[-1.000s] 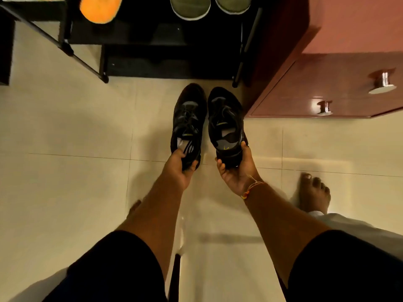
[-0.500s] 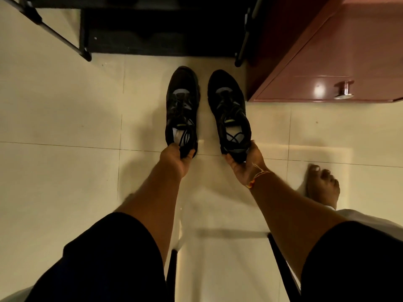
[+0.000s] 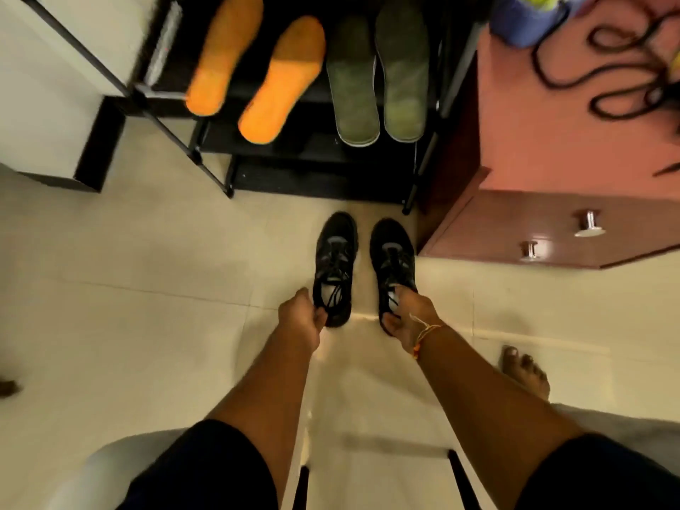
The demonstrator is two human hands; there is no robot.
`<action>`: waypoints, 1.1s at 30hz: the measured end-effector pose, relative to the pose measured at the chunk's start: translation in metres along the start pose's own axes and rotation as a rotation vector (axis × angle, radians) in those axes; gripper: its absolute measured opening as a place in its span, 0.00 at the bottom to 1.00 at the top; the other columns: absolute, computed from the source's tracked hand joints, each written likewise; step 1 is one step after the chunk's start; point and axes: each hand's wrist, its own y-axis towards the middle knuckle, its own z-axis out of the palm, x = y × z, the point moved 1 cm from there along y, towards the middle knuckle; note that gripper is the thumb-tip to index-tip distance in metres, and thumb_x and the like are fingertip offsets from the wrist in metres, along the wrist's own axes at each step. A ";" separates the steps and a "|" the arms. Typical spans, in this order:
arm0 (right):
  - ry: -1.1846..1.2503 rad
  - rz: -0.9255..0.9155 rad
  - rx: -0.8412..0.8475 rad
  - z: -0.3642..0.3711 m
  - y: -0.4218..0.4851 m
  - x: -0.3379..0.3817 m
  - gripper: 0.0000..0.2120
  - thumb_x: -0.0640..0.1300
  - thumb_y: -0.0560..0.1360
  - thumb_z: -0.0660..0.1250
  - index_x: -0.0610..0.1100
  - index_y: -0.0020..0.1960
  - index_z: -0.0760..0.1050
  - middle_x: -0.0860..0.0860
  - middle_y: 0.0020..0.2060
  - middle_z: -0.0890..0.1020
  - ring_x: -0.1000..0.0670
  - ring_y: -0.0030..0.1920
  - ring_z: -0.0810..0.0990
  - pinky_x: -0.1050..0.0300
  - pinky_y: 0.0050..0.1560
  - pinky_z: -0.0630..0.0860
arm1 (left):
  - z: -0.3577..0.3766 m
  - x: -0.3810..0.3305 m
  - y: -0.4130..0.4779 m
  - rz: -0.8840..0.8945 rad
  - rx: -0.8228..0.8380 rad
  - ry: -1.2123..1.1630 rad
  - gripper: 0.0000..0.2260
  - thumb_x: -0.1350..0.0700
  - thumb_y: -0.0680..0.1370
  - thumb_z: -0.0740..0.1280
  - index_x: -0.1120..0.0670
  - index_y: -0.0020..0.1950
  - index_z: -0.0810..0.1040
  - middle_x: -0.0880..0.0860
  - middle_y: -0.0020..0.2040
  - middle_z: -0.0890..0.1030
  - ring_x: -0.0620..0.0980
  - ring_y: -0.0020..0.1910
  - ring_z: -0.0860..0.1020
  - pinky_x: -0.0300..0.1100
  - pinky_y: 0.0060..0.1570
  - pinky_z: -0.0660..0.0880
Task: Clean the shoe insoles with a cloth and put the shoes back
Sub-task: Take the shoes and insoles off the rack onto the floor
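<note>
While both arms are stretching forward and down through the middle of the frame, the left hand (image 3: 300,320) is curling tight around the heel of the left shoe (image 3: 335,259). The right hand (image 3: 406,318) is clamping the heel of the right shoe (image 3: 392,259). The shoes are lying side by side at centre, toes pointing at the rack (image 3: 316,178) above, beside the cabinet (image 3: 533,160) at upper right.

A home entryway: tiled floor (image 3: 110,325), shoe rack (image 3: 312,156), wooden drawer cabinet (image 3: 533,230).
</note>
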 end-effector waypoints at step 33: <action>-0.687 -1.338 0.087 0.285 -0.305 0.232 0.39 0.61 0.68 0.73 0.50 0.71 0.60 0.43 0.61 0.70 0.40 0.58 0.75 0.48 0.55 0.77 | -0.009 -0.423 -0.161 1.133 -0.375 0.621 0.42 0.32 0.71 0.70 0.48 0.77 0.59 0.60 0.74 0.62 0.63 0.72 0.64 0.58 0.65 0.72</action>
